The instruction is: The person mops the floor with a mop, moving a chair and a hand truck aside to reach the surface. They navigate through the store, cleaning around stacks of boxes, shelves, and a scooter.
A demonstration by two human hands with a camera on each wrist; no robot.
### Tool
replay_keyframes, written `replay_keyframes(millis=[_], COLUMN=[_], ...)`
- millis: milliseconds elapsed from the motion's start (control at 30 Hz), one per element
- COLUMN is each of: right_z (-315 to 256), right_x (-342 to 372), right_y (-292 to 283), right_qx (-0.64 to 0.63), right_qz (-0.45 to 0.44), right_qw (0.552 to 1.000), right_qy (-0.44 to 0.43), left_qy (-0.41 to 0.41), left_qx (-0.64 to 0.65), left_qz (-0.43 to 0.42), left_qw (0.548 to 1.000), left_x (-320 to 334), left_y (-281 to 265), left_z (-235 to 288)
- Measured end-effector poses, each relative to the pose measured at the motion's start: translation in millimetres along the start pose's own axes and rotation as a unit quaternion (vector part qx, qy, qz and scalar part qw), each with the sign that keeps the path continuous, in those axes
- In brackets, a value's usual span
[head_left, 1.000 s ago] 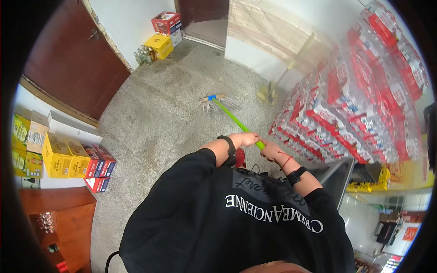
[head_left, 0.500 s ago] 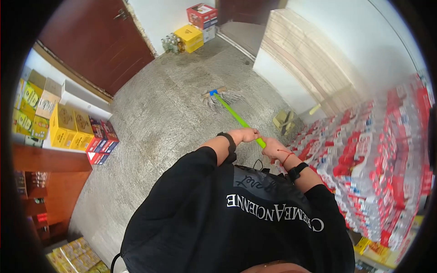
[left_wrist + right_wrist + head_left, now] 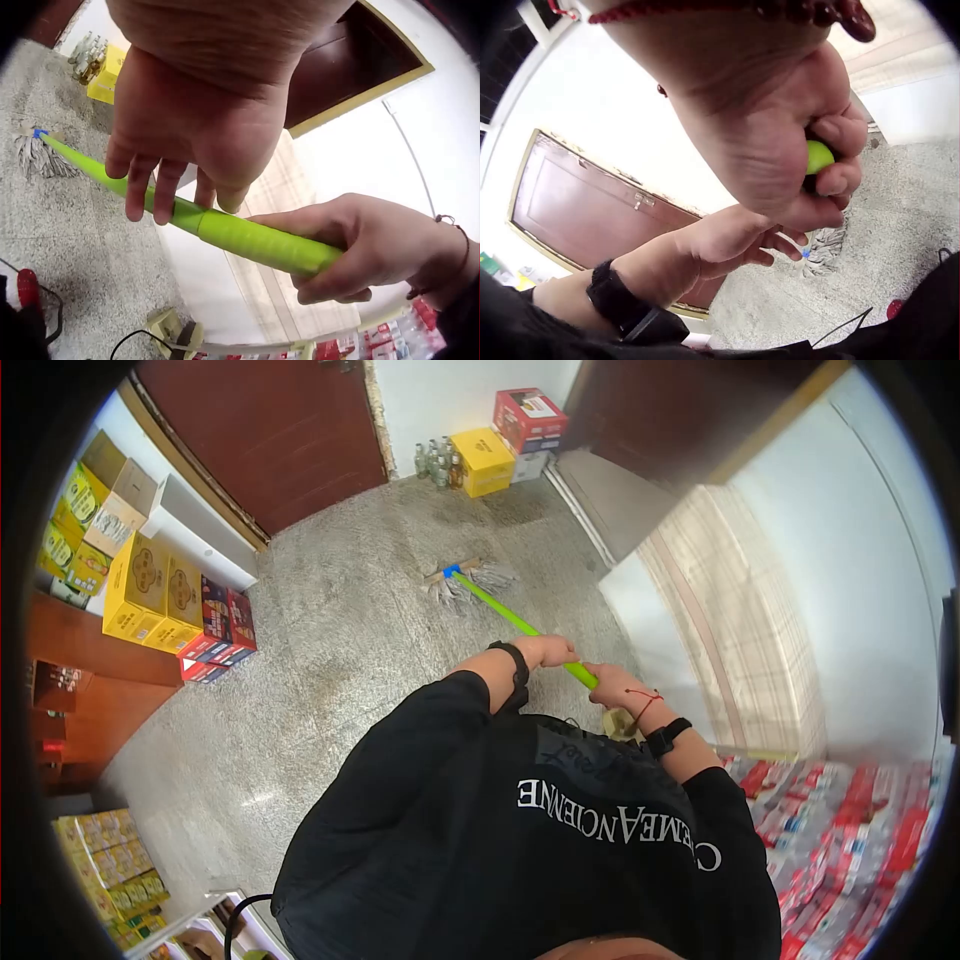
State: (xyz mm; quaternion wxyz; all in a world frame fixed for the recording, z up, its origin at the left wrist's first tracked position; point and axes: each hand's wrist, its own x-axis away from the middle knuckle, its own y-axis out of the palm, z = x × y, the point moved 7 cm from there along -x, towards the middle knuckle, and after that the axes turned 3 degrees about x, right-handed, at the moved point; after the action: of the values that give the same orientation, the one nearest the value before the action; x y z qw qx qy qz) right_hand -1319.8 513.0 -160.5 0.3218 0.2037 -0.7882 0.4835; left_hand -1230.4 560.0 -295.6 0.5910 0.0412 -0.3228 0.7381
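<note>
Gripping the end of the mop (image 3: 500, 607): right hand (image 3: 617, 688), fingers curled round the green handle (image 3: 262, 244), its tip showing between them in the right wrist view. Left hand (image 3: 548, 650): farther along the handle, fingers laid loosely across it, extended rather than wrapped. Far end of the mop: blue clamp (image 3: 452, 571) at the grey floor (image 3: 330, 570), beyond both hands and to their left; strands (image 3: 490, 577) splayed, mostly to the clamp's right.

Handling notes, as judged. Right hand: best used as the pivot. Left hand: light enough for steering, likely to slip under a firm push; curling the fingers would add control. Strands: better spread flat, so that they, not the clamp, meet the floor. Stroke: broad, overlapping, side to side.

Hazards, as judged. Glass bottles (image 3: 438, 464): far, standing beside a yellow carton (image 3: 482, 462); easily toppled, short strokes advisable there. Red-and-blue boxes (image 3: 228, 625): left; liable to soften if wetted. Bottle packs (image 3: 850, 850): near right; handle's end to be kept off them when drawing back.
</note>
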Motion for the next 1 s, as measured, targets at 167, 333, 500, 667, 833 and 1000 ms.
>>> replay_keyframes(millis=[167, 333, 500, 667, 833, 1000], right_z=[-23, -50, -83, -103, -127, -179], right_x=[-76, -144, -205, -291, -367, -440], right_y=[-52, -88, -142, -199, -276, -337], right_qx=[0.005, 0.048, 0.023, 0.063, 0.090, 0.162], right_qz=[-0.001, 0.020, -0.025, -0.033, -0.061, -0.117], right_qw=[0.998, 0.992, 0.988, 0.972, 0.970, 0.947], right_qy=[-0.062, -0.119, -0.149, -0.226, -0.219, -0.253], left_qy=[0.000, -0.004, -0.083, -0.105, -0.166, -0.206], left_qx=[-0.039, -0.034, 0.050, 0.074, 0.112, 0.114], left_qz=[0.021, 0.104, 0.140, 0.205, 0.253, 0.350], left_qw=[0.999, 0.994, 0.985, 0.970, 0.946, 0.906], left_x=[-20, -27, -30, -66, -82, -73], left_y=[-83, -140, -212, -292, -380, -469], left_z=[-29, -66, -94, -143, -154, -164])
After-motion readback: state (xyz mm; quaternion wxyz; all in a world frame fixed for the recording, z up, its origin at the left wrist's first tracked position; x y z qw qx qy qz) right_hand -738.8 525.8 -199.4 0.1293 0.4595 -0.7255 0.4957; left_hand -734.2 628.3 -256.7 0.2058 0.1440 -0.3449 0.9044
